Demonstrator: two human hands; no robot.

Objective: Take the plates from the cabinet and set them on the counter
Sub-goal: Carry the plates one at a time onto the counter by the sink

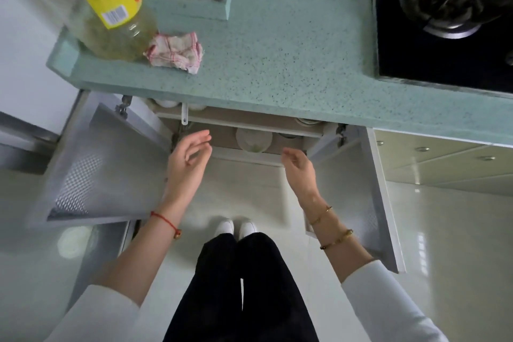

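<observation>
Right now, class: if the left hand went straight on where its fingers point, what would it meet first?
Probably the front edge of the cabinet shelf, just ahead of the left hand; the pale dish sits off to its right. Depth is hard to judge.

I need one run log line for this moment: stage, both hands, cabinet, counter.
stage: pre-grasp | left hand: open, empty | right hand: open, empty | cabinet: both doors open | counter: bottle, cloth

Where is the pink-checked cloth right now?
In the head view, the cloth lies crumpled on the green counter, upper left, just right of the yellow-labelled bottle and above the open left cabinet door.
</observation>
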